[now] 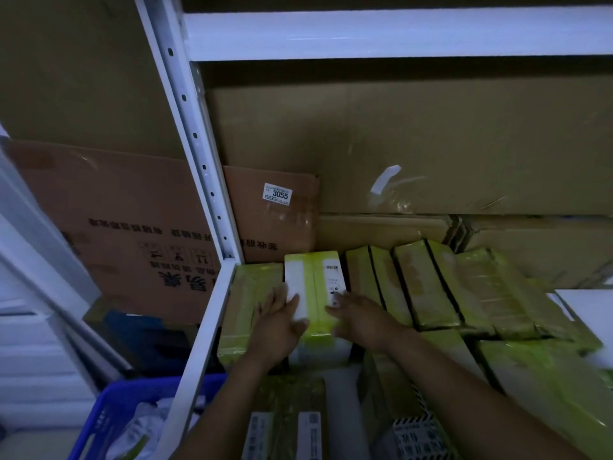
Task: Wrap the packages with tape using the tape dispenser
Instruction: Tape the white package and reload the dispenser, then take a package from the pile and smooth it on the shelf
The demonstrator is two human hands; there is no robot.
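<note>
On the shelf [207,323], both hands are resting against one yellow-green package [318,277] with a white stripe, which is standing slightly higher than its neighbours. The left hand [277,322] is lying along its left side with fingers nearly straight and the thumb reaching onto the white stripe. The right hand [360,318] is pressing flat on its right side, fingertips covering the lower end of a printed label. Neither hand is curling round it; the package is sitting between the two palms.

Left of it, another package [248,293] is lying against it and filling the gap up to the shelf's side rail and the post [190,127]. To the right, a row of packages [414,287] is leaning close beside it, with only a dark slit between. A brown box [275,214] marked 3055 is standing just beyond its far end, and cardboard [447,144] is lining the back. Open room is showing only above, under the upper beam [365,31]. A blue crate [109,413] is sitting below left, outside the shelf.
</note>
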